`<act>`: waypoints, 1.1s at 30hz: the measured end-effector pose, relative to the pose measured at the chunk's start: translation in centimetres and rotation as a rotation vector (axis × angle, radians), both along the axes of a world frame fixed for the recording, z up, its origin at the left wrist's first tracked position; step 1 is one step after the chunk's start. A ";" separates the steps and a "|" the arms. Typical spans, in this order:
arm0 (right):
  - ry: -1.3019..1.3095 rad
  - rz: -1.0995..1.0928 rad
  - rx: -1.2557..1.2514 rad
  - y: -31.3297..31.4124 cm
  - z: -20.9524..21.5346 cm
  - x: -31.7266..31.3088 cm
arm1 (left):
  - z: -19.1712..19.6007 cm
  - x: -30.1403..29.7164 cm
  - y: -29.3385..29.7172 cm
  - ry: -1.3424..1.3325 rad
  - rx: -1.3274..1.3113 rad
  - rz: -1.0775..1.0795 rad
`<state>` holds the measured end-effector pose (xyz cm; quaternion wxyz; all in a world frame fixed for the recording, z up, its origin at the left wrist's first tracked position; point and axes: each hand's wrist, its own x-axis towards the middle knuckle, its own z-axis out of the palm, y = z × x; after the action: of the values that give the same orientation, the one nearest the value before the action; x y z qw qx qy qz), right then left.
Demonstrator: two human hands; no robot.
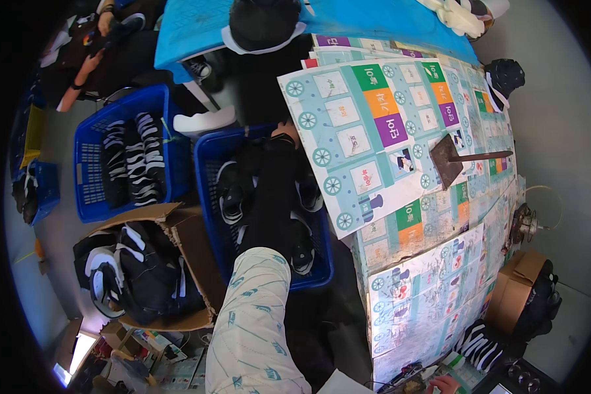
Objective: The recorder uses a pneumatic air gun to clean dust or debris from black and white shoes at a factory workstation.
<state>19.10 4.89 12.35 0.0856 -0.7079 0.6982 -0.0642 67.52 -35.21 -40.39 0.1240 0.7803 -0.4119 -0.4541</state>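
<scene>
My left arm reaches up the middle in a white patterned sleeve with black cloth over the forearm. It passes over a blue plastic basket (262, 284) holding black things (231, 194) with white edging, whose kind I cannot make out. At the basket's far right corner shows the wrist part of my left hand (287, 130). Its fingers are hidden beside the printed sheet (358, 154), a large white and light-blue sheet with coloured blocks overhanging the table. A rusty square metal plate with a rod (448, 161) lies on that sheet. My right hand is out of view.
Another blue basket (85, 164) holds rows of black-and-white caps. Nearer stands a cardboard box (200, 249) full of caps. Across the blue tabletop (368, 26) sits a person in a black cap (262, 26). At far left are another person's arms (79, 79); a hand (443, 384) touches the lower edge.
</scene>
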 end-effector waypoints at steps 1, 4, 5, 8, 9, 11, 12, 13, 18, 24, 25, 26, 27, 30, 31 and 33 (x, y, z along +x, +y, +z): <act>0.020 -0.016 0.018 -0.2 -0.5 0.2 | -0.7 -0.8 0.0 -0.047 -0.067 0.088; -0.004 0.096 -0.002 -0.9 -1.0 -0.4 | -2.8 4.0 3.2 -0.485 -0.277 0.031; 0.085 0.117 0.029 -1.4 -0.1 0.0 | -1.9 2.1 3.2 -0.547 -0.263 -0.013; -0.086 -0.037 0.055 -0.6 1.4 -0.9 | 3.6 2.2 6.5 -0.618 -0.307 0.003; -0.133 0.058 0.033 -1.2 2.0 -1.2 | 5.7 3.6 9.0 -0.616 -0.350 0.007; -0.176 0.059 0.086 -1.4 2.6 -1.9 | 11.1 5.0 15.0 -0.560 -0.463 0.009; -0.198 0.059 0.150 -1.5 3.2 -1.8 | 15.2 5.2 18.3 -0.511 -0.531 0.009; -0.238 0.144 0.115 -2.5 4.4 -0.3 | 19.6 3.8 20.4 -0.434 -0.575 0.021; -0.409 0.494 0.234 -2.7 1.7 1.7 | 41.3 -6.0 32.2 -0.246 -0.625 -0.230; -0.180 0.679 0.168 0.9 -0.6 2.3 | 49.2 -23.7 39.0 -0.008 -0.578 -0.644; -0.291 0.540 0.186 1.9 -2.8 0.8 | 50.2 -26.4 38.9 -0.011 -0.559 -0.701; -0.400 0.402 0.206 2.9 -4.6 -1.2 | 51.1 -28.7 38.9 -0.013 -0.539 -0.757; -0.224 0.407 0.103 3.5 -5.2 -3.3 | 50.8 -30.5 39.2 0.026 -0.662 -0.657; -0.344 0.089 0.103 6.0 -7.1 -8.9 | 49.5 -33.8 39.8 0.051 -0.978 -0.595; -0.388 0.008 0.053 6.8 -7.8 -10.1 | 47.0 -34.1 39.9 0.072 -0.825 -0.776; -0.449 -0.160 0.013 8.2 -10.2 -11.9 | 42.1 -35.9 40.4 0.254 -0.548 -1.062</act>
<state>7.20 13.14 2.15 0.2381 -0.6176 0.7160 -0.2220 31.65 5.15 1.69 0.1249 0.3476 -0.8285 -0.4210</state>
